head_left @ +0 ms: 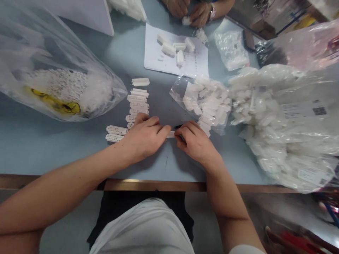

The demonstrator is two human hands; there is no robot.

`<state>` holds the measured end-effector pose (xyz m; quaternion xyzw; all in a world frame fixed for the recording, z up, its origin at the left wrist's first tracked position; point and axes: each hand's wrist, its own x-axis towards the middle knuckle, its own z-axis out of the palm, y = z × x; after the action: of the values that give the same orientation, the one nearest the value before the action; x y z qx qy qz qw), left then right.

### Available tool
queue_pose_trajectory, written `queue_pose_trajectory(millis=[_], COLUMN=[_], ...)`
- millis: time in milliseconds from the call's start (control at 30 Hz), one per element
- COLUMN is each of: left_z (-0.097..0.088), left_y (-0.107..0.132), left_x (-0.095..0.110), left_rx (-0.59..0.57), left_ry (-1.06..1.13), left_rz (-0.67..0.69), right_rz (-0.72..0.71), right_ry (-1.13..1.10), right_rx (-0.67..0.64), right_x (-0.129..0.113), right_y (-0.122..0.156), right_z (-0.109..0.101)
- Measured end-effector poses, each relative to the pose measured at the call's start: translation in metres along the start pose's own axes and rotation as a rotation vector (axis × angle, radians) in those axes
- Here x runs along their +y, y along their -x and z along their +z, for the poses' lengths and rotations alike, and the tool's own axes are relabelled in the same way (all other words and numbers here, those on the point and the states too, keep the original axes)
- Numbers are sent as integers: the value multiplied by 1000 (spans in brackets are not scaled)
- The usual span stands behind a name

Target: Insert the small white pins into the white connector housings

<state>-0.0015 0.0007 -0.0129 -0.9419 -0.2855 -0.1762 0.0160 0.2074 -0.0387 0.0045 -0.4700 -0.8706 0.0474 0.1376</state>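
Note:
A small white slotted plastic strip (171, 134) lies between my two hands, low over the table. My left hand (144, 139) is closed at its left end, thumb and forefinger together. My right hand (196, 143) pinches the other end with curled fingers. A thin dark object (178, 126) shows beside the right fingertips; its kind is unclear. Just past my left hand runs a column of white plastic strips (139, 105), partly covered by my fingers. Two more strips (116, 130) lie left of my left wrist.
A clear bag of small white parts (87, 95) lies left. An open bag of white pieces (212, 102) sits beyond my right hand, with large filled bags (286, 134) farther right. White blocks rest on paper (152, 53). Another person's hands (200, 14) work across the table.

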Motion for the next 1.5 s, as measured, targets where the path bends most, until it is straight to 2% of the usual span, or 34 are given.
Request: queue_pose_trajectory(millis=[467,767,1000,1200,1300,1500], left_z=[-1,-1,-3,1,-5,-38], left_y=[1,0,0,-1,-1,1], left_x=[1,1,1,2,-8,-47], left_rx=[-9,-25,-41,-60,-63,12], left_ry=[-12,-3,-2,10,47,-4], left_rz=[-11,-12,-24,-35,-62,-210], right_rz=[-88,-105,-73,-136,-137,-77], right_ry=[120,156,99,173,173,197], right_rx=[-32,-117,55,-55,-27,66], right_x=[-4,-6,1,0,1,4], right_y=[7,8,9,8,9,10], right_z=[-3,-4,-11,-7,-4,-5])
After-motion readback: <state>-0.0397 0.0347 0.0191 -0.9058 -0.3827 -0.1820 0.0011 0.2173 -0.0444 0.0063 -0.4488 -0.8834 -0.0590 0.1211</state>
